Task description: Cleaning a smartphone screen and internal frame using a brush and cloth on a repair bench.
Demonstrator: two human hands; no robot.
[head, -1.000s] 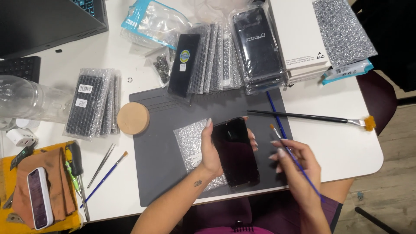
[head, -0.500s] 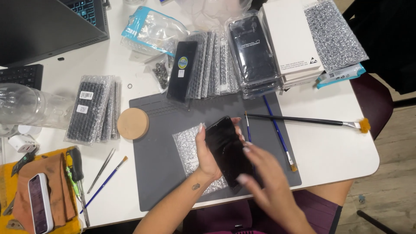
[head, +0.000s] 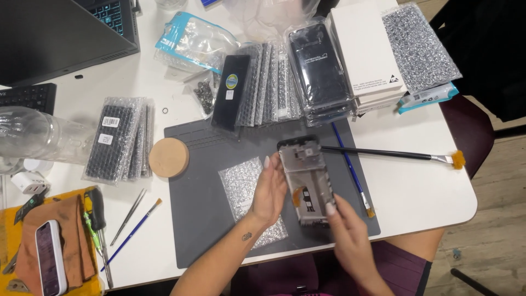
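**Two hands on a phone frame above a grey mat**

Two bare hands held a phone frame (head: 304, 181), inner side up, over a grey mat (head: 203, 219) on a white table (head: 416, 192). The left hand (head: 270, 192) gripped the frame's left edge, fingers curled round it; the right hand (head: 345, 227) pinched its lower right corner with thumb and fingertips. A bubble-wrap sheet (head: 241, 189) lay on the mat under the left hand. A blue brush (head: 350, 167) lay on the mat just right of the frame; a black brush (head: 392, 154) stretched from the frame's top out across the table. A cork disc (head: 169, 157) sat at the mat's left edge. Behind the mat stood a row of wrapped parts (head: 268, 87), a white box (head: 366, 52) and a blue-edged bag (head: 192, 38). To the left lay more wrapped parts (head: 116, 140), a clear bottle (head: 33, 137), a laptop (head: 66, 27), and a second phone (head: 49, 255) on a brown cloth (head: 71, 219). Wooden floor (head: 493, 219) showed at right.
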